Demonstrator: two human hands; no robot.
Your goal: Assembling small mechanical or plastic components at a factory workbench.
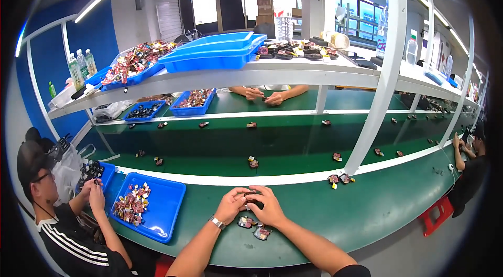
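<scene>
My left hand [230,208], with a metal-banded watch [216,222] at the wrist, and my right hand [269,209] meet over the green work surface. Between them both sets of fingers grip a small dark electronic part [253,203], mostly covered by the fingers. Just below the hands lie two small assemblies, one [244,221] close to my fingers and another [262,232] nearer to me. Both look black with reddish circuit boards and pale labels.
A blue tray [175,198] of small red-and-white parts stands at left, beside a seated co-worker [73,219]. Beyond a white rail [209,179], a green conveyor belt [220,146] carries scattered assemblies. A white upright [380,83] supports the overhead shelf. Another person's hands [264,96] work opposite.
</scene>
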